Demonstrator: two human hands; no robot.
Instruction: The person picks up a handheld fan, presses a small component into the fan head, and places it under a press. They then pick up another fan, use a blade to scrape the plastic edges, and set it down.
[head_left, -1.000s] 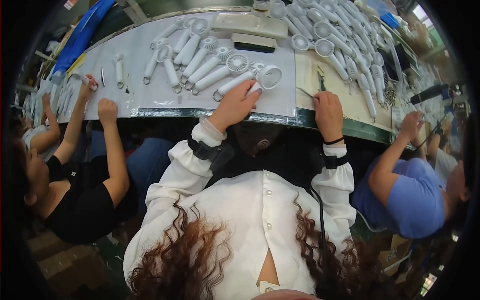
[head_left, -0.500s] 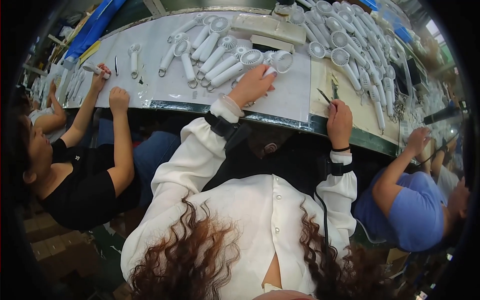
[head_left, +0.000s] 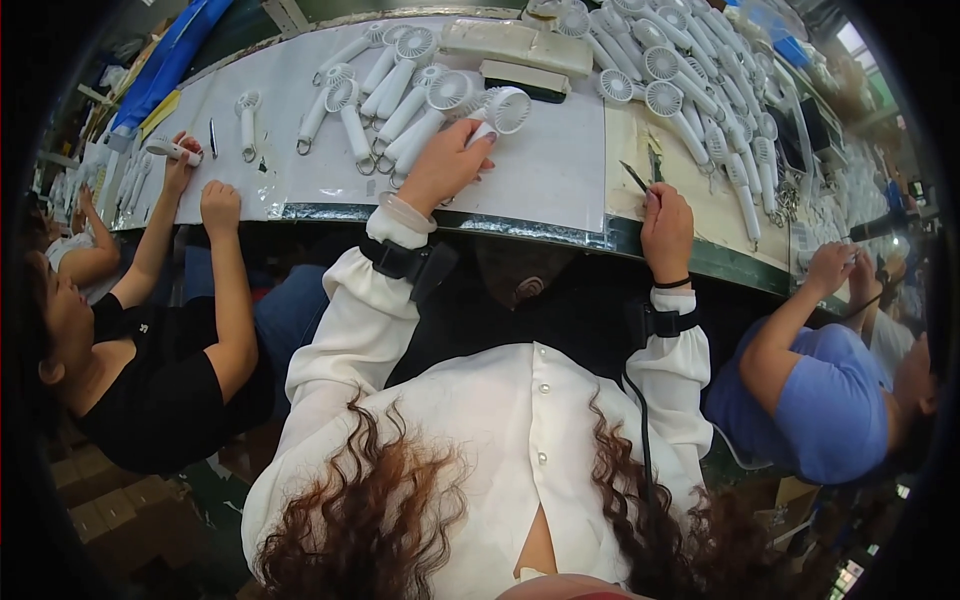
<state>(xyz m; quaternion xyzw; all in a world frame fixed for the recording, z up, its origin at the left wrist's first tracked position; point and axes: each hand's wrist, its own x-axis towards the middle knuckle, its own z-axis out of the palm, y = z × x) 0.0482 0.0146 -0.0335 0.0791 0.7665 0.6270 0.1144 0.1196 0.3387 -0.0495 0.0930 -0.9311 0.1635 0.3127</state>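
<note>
My left hand (head_left: pixel 445 165) is closed around the handle of a white handheld fan (head_left: pixel 508 110), its round grille pointing up and to the right. It is held over the near right end of a group of similar white fans (head_left: pixel 400 105) lying on the white table covering; some have metal rings at their handle ends. My right hand (head_left: pixel 667 232) rests at the table's front edge, fingers closed on a slim dark pointed tool (head_left: pixel 635 178) whose tip points away and to the left. Whether it is tweezers or a blade, I cannot tell.
A large pile of white fans (head_left: pixel 700 85) covers the far right of the table. Pale blocks (head_left: pixel 515 47) lie at the back middle. At left, a co-worker in black holds a fan (head_left: pixel 172 150); a pen (head_left: pixel 212 138) and another fan (head_left: pixel 248 125) lie nearby. A co-worker in blue (head_left: pixel 815 410) sits at right.
My left hand has moved left with the fan, closer over the group of fans. My right hand keeps the pointed tool at nearly the same spot. The whole view has shifted slightly.
</note>
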